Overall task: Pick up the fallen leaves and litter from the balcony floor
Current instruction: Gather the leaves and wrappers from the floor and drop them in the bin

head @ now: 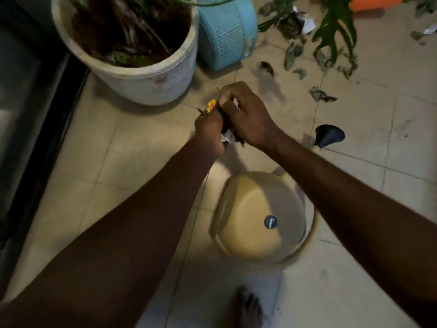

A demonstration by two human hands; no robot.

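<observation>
Head view: fingers of the left hand [209, 130] curled round a crumpled wad of litter [227, 136] above the smooth tiled floor [142, 150]; the right hand [246, 114] pinched it with bent fingers. Shrivelled leaves [321, 94] lay scattered beyond.

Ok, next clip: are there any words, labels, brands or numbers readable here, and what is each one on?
No text in this frame can be read.
Round dark sticker on the beige watering can: pale script, too blurred to read.
Yellow and red wrapper gripped in the left hand: any print is too small to tell.
White plant pot: a reddish mark, no legible letters.
</observation>
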